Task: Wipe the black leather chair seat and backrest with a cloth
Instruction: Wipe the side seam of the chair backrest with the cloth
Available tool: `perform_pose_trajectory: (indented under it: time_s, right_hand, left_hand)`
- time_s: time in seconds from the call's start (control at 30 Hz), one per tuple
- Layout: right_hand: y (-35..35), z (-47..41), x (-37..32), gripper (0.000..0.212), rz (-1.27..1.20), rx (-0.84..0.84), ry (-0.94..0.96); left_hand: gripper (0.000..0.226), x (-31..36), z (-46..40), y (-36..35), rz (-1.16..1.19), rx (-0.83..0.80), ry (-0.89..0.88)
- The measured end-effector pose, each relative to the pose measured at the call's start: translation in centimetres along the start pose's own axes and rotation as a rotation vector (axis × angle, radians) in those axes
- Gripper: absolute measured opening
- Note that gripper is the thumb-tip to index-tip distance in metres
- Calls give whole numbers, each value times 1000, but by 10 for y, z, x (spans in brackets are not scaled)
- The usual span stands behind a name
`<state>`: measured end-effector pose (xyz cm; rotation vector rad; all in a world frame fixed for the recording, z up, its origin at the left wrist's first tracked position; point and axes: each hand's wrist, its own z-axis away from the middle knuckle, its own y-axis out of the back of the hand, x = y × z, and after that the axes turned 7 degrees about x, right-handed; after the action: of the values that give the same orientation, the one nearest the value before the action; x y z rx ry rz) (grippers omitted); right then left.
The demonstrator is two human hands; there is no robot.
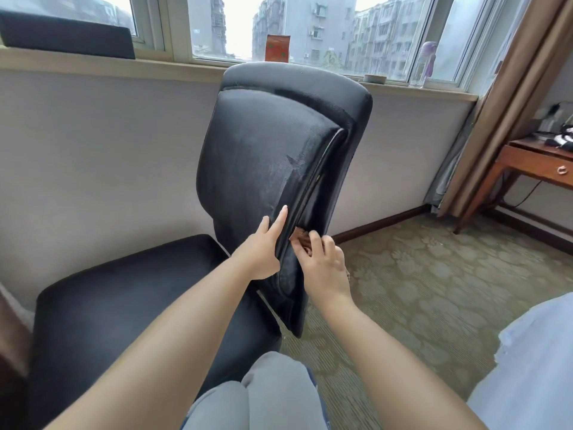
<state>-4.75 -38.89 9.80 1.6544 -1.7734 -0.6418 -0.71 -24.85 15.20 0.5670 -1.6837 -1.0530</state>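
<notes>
In the head view the work looks to be mid-way, on the backrest (273, 156): the right hand (322, 265) has its fingers curled round a small brown cloth (300, 238) and presses it into the seam along the backrest's right edge, low down, while the left hand (263, 249) lies just to the left with fingers extended against the padded front, steadying it. Dull streaks across the backrest could be wipe marks or wear; I cannot tell which. The seat (124, 302), near and left, shows no plain sign either way, so it may remain. Most of the cloth is hidden under the fingers, and the chair's base is cut off.
</notes>
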Motion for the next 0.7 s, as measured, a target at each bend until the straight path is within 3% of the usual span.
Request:
perform_pose_trajectory:
  time_s: [0.1,0.27,0.43,0.6,0.7]
  right_hand:
    - [-5,6,-3,70,8,-20,17]
    - [-16,28,1,74,67,-215,214]
    - [-7,18,11,62,138,-163,320]
    - [14,-2,14,63,148,-52,183]
    - [19,-2,10,65,96,-157,101]
  left_hand:
    - [116,-8,5,-9,-36,20,-2]
    - [115,-14,10,-14,-79,0,0]
    - [116,-18,15,-10,-136,-33,10]
    - [116,-13,21,-6,-163,-63,17]
    - [116,-12,20,-5,-150,-61,17]
